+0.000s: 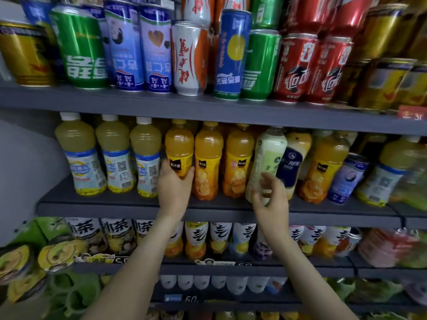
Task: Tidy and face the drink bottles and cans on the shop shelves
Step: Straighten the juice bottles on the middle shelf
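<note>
My left hand (174,184) grips the lower part of an orange juice bottle (179,146) that stands on the middle shelf (115,205), left of two matching orange bottles (209,158). My right hand (271,195) is at the base of a pale green-white bottle (268,158) that leans to the right; its fingers curl loosely in front of the bottle, and I cannot see a firm hold. A dark-labelled cream bottle (292,162) leans beside it.
Three pale yellow bottles (111,158) stand left of my left hand. Cans (187,58) fill the top shelf. A blue can (349,179) and more bottles stand at the right. Tea bottles (219,236) line the lower shelf.
</note>
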{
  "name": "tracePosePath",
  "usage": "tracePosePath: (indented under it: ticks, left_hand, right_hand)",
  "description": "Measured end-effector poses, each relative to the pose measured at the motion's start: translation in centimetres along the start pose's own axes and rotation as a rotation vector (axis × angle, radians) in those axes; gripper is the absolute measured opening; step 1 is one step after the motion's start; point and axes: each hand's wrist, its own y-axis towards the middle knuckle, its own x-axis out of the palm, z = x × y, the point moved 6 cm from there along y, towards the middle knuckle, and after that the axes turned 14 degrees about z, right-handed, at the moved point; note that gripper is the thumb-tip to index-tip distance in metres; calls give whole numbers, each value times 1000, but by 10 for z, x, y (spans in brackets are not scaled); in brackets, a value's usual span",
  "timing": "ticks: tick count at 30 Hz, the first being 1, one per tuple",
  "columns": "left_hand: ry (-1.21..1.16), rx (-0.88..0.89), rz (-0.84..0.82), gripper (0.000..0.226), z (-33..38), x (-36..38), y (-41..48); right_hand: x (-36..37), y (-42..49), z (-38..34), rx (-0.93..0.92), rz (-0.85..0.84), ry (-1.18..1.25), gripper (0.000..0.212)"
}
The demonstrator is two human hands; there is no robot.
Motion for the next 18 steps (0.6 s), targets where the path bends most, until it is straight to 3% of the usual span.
tracePosePath:
  ticks: [6,10,14,18]
  left_hand:
    - [-98,-36,196,54,7,-49,-50]
    - [-94,37,134,61,36,-68,-86]
    - [11,168,-96,69,76,-32,-107]
    - [65,244,-280,60,108,6,-126]
  right_hand:
    - [-3,-5,-6,-58,-250,184,40]
    - [2,-25,-36,-34,-499,336,55]
    - [-7,-16,-46,51,-340,453,62]
    - [-34,8,-18,192,-141,327,58]
